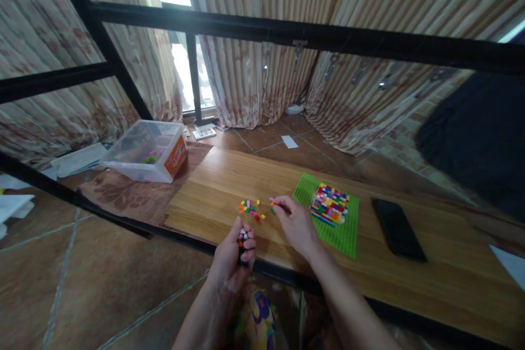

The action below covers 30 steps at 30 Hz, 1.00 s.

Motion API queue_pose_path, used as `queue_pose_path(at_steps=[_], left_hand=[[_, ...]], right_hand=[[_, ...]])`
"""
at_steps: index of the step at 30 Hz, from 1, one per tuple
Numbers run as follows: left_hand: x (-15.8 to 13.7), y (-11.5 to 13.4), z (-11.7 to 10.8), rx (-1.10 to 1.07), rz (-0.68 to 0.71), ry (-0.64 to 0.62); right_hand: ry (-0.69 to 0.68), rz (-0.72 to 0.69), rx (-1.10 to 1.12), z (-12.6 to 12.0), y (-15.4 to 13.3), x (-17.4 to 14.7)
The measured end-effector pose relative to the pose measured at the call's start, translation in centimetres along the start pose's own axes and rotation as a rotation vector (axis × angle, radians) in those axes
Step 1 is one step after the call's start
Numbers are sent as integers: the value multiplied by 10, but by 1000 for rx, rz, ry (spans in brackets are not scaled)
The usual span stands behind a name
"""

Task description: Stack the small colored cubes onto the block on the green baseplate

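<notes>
My left hand (234,254), palm turned up at the table's near edge, is curled around several small toy bricks (243,236) in white, pink, orange and dark colours. To its right, my right hand (293,224) pinches a few tiny bricks (273,203), purple, orange and green among them, just over the table top. A loose pile of colourful bricks (250,209) lies on the wood between the hands. Right of my right hand, a green baseplate (344,243) carries a dense block of multicoloured bricks (329,205). My right wrist lies close to the baseplate's left edge.
A black phone (398,229) lies on the wooden table (213,175) at the right. A clear plastic box (143,147) with an orange label and some pieces inside stands at the left. Black metal bars (262,27) cross beyond the table, with curtains (262,82) behind.
</notes>
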<state>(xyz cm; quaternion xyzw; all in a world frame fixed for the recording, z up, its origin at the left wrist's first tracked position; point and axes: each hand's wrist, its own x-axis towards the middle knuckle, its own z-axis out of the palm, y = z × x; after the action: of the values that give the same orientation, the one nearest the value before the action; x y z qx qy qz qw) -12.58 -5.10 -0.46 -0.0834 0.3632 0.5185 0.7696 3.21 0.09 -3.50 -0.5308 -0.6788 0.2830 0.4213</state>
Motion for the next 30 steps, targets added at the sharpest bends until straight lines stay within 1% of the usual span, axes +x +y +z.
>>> queue_pose_path(at_steps=[3,5,8,9,12,13,15,19,21,26,30], left_hand=[[4,-8,19,111,-1,-62],[11,-16,37,190,9,-98],[29,-32,63,326,41,-123],[36,-39,71,372,67,-129],[60,-60,85,485,120,-94],[67,-67,88,524,133,-73],[78,-78,89,565,116,-74],[89,-91,87,625,102,-89],[90,-93,86,654,126,-88],[81,-102,82,770,248,-92],[69,-117,77,868,296,-83]], right_hand=[[134,138,220,-20,-3,-15],[272,200,297,-39,-2,-24],[531,289,337,-74,6,-36],[597,302,337,-86,10,-39],[694,328,386,-115,28,-47],[708,346,419,-121,33,-49],[713,386,489,-129,42,-50],[661,403,549,-132,47,-46],[625,391,492,-133,47,-43],[521,297,181,-133,45,-45],[449,217,101,-131,43,-47]])
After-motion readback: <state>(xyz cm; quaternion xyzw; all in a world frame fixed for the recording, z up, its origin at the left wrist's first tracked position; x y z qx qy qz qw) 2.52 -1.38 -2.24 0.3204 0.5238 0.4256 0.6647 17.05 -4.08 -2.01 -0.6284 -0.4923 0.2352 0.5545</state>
